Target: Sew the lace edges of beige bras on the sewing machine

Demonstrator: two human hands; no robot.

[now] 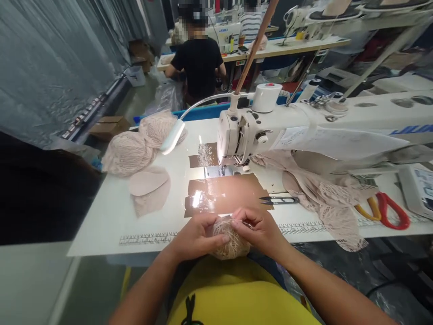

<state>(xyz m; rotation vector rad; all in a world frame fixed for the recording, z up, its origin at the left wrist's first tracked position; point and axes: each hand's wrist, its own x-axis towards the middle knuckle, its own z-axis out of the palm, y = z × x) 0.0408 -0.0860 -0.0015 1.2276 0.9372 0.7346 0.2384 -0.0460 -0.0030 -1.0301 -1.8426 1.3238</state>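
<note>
— While both hands met at the near edge of the desk [101, 225], what did they hold?

— A beige lace cup [227, 241], bunched between them. The left hand [196, 237] closed its grip on the left side; the right hand [260, 230] pinched the top edge.

— Which way did it lie?

— Long axis roughly left to right, rounded side towards the person.

— Anything close by?

— Thread snips [279, 199] lay just beyond, before the sewing machine [243, 131].

I hold one lace cup [227, 243] with my two hands, left hand [196, 237] and right hand [260, 230]. On the tabletop [111, 216] I count one sewing machine [304, 128], one thread snips [279, 199] and two scissors: one red scissors [392, 210], one yellow scissors [367, 208]. Two other persons, one in black [198, 58] and one in stripes [251, 22], sit further back.
</note>
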